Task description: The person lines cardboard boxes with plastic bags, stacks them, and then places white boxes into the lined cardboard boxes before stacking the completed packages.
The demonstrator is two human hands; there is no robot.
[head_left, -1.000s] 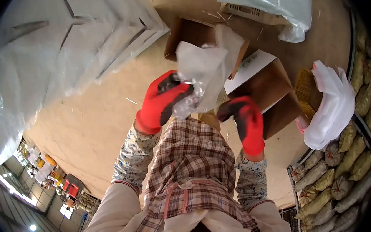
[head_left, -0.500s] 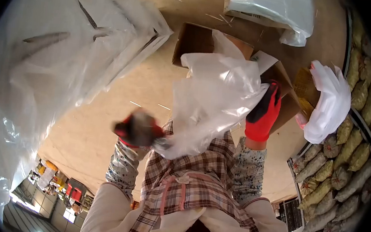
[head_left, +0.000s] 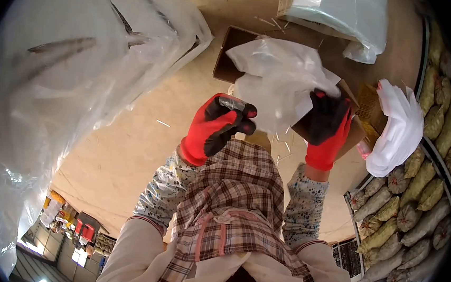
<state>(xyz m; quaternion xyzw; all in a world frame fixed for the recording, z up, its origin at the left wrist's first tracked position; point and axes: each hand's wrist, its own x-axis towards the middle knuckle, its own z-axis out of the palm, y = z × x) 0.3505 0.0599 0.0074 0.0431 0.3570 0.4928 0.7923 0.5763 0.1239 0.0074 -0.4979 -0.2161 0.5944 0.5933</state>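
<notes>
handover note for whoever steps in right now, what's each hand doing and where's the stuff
Left hand: gloved, fingers curled shut, apparently on a shiny edge of the clear plastic bag.
Right hand: gloved, gripping the bag's other side.
The bag is bunched between both hands, above the open cardboard box.
Done: bag is in hand.
Left: it is not spread open or set down.
</notes>
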